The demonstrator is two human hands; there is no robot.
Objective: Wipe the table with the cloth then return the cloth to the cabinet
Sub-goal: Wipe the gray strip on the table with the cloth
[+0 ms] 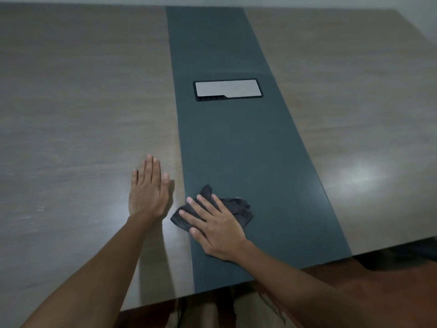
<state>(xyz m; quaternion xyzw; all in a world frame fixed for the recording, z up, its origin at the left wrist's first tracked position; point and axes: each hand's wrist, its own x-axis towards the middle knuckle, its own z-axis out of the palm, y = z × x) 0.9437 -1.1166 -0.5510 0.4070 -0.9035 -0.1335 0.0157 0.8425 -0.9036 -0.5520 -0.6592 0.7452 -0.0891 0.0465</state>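
A large table of grey-brown wood fills the view, with a dark green strip running down its middle. A crumpled dark grey cloth lies on the strip close to the near edge. My right hand presses flat on the cloth with fingers spread, covering its left half. My left hand rests palm down on the wood just left of the strip, fingers together, holding nothing. No cabinet is in view.
A grey rectangular cable hatch with a black frame is set into the strip farther away. The table's near edge runs diagonally across the bottom, with dark floor below it. A pale wall is at the top.
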